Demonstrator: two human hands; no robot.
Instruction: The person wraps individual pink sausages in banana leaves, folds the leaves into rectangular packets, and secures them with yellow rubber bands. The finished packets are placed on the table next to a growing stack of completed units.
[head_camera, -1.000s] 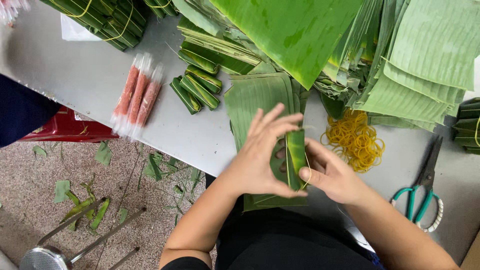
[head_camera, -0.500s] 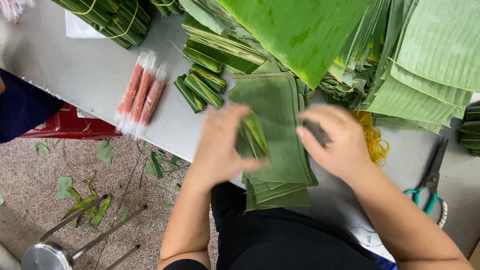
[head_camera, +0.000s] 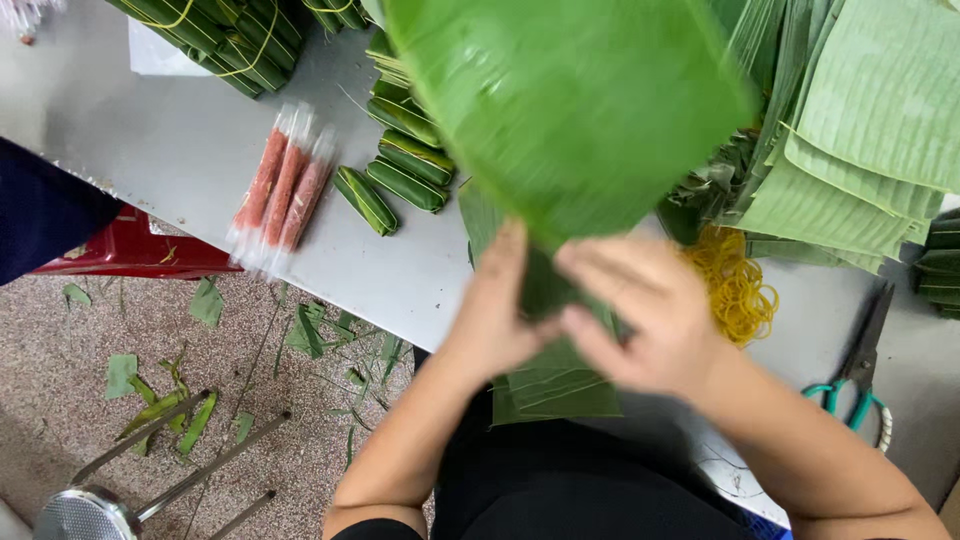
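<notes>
Head view, left hand (head_camera: 495, 320) and right hand (head_camera: 640, 310) gripping leaf stack (head_camera: 560, 380), rubber bands (head_camera: 735, 285) and scissors (head_camera: 860, 375) alongside

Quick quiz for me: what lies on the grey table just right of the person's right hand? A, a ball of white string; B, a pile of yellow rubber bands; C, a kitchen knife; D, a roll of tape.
B: a loose heap of yellow rubber bands lies on the table beside the right hand, with green-handled scissors further right.
</notes>
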